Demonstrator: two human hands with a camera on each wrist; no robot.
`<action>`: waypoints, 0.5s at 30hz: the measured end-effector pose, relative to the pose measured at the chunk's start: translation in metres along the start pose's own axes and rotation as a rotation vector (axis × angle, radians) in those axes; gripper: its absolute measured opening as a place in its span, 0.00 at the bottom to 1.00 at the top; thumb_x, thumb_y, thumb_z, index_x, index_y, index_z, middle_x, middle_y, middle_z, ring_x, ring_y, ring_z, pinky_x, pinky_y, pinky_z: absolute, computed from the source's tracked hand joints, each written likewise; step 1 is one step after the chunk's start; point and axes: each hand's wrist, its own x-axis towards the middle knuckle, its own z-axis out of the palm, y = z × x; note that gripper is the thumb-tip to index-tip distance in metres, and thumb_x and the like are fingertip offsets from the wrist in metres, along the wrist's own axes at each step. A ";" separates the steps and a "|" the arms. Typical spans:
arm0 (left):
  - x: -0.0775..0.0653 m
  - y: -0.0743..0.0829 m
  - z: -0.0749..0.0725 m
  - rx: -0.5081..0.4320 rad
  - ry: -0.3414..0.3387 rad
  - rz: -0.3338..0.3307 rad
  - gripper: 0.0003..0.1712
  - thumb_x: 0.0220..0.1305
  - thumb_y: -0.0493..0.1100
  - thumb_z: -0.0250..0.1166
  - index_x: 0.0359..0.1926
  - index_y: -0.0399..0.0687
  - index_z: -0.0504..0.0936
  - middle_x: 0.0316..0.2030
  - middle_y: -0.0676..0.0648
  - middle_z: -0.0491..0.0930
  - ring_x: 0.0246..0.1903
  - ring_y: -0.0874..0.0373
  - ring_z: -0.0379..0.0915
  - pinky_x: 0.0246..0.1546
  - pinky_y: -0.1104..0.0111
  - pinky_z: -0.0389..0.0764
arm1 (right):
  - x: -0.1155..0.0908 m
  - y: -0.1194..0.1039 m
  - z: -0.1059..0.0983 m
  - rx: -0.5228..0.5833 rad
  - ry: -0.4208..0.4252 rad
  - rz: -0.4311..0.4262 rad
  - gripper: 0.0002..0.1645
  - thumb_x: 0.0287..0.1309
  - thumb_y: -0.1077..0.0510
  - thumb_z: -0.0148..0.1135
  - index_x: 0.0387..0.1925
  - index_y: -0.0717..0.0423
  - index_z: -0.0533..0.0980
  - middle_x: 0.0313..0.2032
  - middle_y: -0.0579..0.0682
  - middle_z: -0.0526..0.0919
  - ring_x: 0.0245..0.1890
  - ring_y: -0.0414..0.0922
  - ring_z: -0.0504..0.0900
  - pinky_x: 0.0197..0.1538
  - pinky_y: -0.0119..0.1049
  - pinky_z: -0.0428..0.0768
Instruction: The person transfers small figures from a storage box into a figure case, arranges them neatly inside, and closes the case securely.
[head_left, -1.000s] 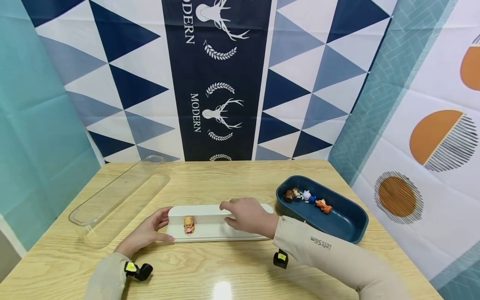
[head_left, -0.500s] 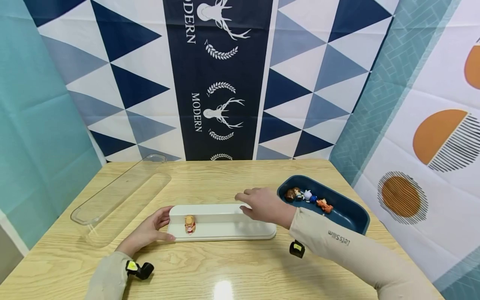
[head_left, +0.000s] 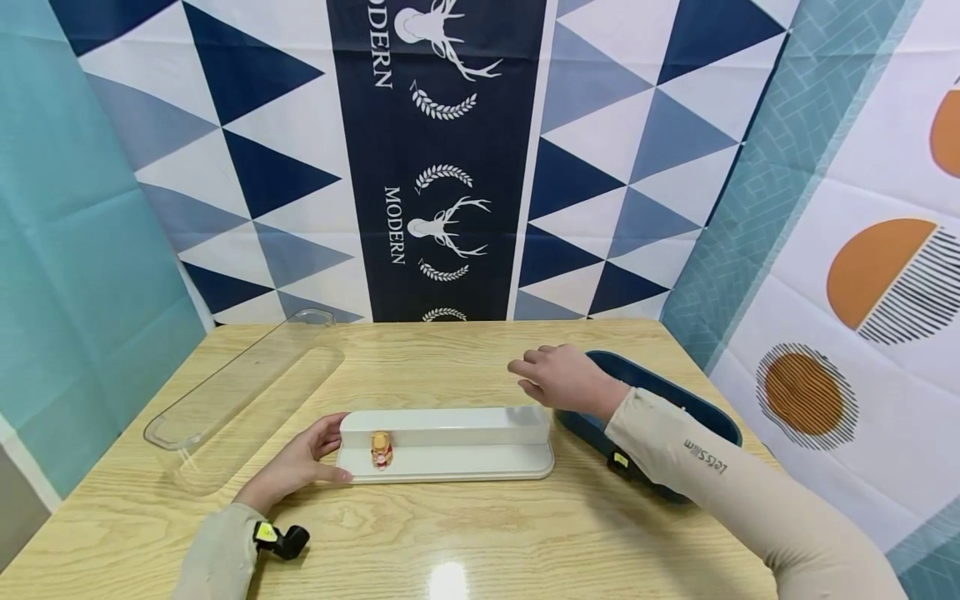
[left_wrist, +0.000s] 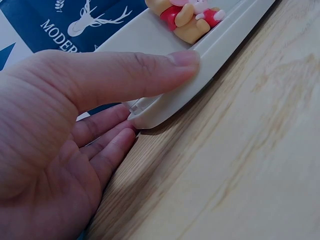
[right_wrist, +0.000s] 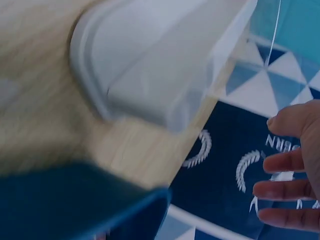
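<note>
Big one first: the worktop [head_left: 390,550] spreads beneath both sets of fingers, and its smooth-looking surface could let a bumped piece slide. Past the left hand [head_left: 296,462], out beyond its fingers, lies the clear case [head_left: 243,371]; a careless swing of that arm could catch its near end, and see-through walls are easy to misjudge. Now the blue box [head_left: 660,385], back from the right fingers and under that wrist! The right hand [head_left: 570,382] has nothing in it, fingers apart, and the forearm hides much of the box, so a low dip could strike the rim and shove it.

On to the white stand [head_left: 472,462]: its left end is pinched by the left fingers, thumb [left_wrist: 180,65] over the rim, fingertips against the end. Its far end is unheld, so a knock there could pivot it; too much thumb pressure could perhaps tip it. Watch the black wrist camera [head_left: 621,460], hanging behind the right fingers beside the box wall: a snag looks possible. Smallest, the orange-and-red figurine [head_left: 381,450], on the stand's lower deck, just beside the left thumb, apart from it. One jolt through that grip could topple it.
</note>
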 end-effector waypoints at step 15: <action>-0.002 0.000 0.000 -0.011 -0.007 0.021 0.56 0.46 0.29 0.78 0.72 0.27 0.55 0.61 0.28 0.67 0.64 0.32 0.62 0.63 0.72 0.70 | -0.031 0.042 0.000 0.003 -0.157 0.050 0.12 0.60 0.60 0.68 0.44 0.58 0.79 0.31 0.53 0.82 0.27 0.48 0.82 0.29 0.40 0.84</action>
